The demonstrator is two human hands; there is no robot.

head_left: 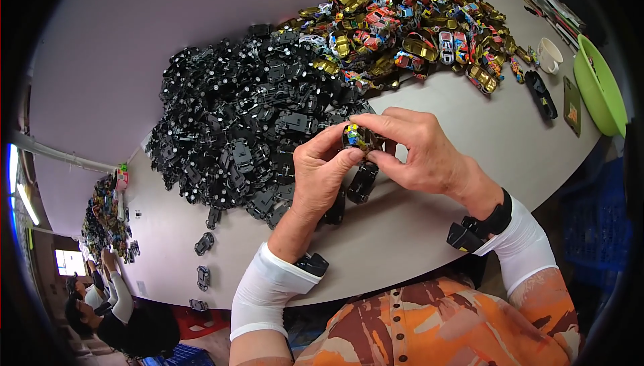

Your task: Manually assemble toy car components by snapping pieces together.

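Between my two hands is a small toy car (354, 137) with bright yellow, blue and green patches. My left hand (314, 173) pinches its near left side with thumb and forefinger. The fingertips of my right hand (424, 150) close on its right side; they cover part of the car. Just below, a black toy car chassis (362, 183) lies on the table, and another dark piece (335, 210) shows beside my left wrist. Behind my left hand spreads a big heap of black chassis (235, 125) with small wheels.
Colourful and gold car shells (402, 31) are heaped at the back of the pale table (429, 232). A white cup (549, 55), a black object (541, 95), a flat card (572, 106) and a green basin (598, 88) stand right. Other people (100, 312) sit far left.
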